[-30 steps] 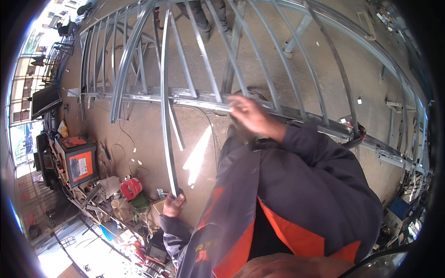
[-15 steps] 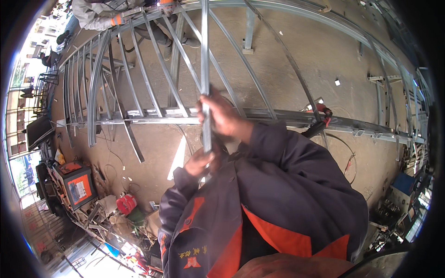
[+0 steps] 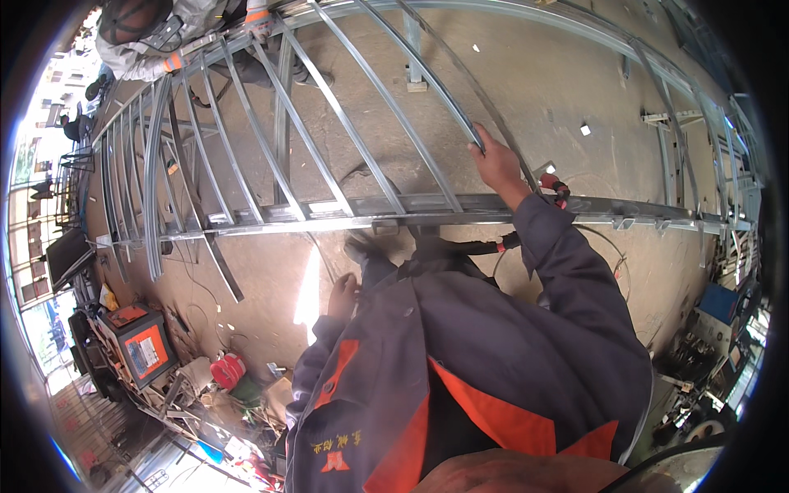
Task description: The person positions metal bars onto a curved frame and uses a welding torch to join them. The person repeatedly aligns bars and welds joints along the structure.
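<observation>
My right hand is closed round the near end of a long, narrow metal bar. The bar slants away to the far rail of a large frame, and its held end is above the near rail. My left hand is low beside my jacket, this side of the near rail, its fingers curled and nothing visible in them. Several similar slats lie across the two rails to the left. A dark slat lies just right of the held bar.
A co-worker in grey with orange-cuffed gloves leans over the far left of the frame. A red and black tool is by the near rail. Cables trail on the floor. An orange and dark box and a red round object are lower left.
My right hand has moved right and away from me, swinging the bar to a slant over the frame. My left hand has come off the bar and dropped to my side.
</observation>
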Demonstrator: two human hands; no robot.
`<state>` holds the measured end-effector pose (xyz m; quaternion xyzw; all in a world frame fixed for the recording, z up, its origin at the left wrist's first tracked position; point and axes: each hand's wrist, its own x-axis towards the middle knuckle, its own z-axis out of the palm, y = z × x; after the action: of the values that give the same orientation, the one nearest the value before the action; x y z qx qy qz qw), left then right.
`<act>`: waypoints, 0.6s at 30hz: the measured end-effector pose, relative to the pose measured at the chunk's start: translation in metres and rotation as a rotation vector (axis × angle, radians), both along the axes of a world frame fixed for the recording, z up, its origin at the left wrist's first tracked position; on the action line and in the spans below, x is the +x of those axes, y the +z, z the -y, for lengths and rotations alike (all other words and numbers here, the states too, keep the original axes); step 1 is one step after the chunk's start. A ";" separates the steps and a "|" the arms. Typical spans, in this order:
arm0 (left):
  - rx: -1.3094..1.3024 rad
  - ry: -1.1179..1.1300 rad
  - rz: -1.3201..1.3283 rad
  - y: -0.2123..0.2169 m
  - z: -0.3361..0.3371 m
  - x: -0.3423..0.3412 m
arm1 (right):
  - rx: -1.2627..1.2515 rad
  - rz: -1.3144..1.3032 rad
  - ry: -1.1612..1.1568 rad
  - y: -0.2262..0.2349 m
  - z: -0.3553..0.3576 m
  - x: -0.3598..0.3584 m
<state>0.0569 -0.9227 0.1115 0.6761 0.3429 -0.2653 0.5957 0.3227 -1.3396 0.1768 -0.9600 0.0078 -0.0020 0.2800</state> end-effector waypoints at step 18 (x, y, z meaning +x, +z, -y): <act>0.242 -0.142 -0.153 -0.161 -0.086 -0.135 | -0.032 0.072 -0.057 -0.055 -0.005 0.027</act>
<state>-0.0780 -0.8366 -0.0496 0.7432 0.3681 -0.3142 0.4620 0.3495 -1.3347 0.1215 -0.9630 0.0252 -0.0446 0.2644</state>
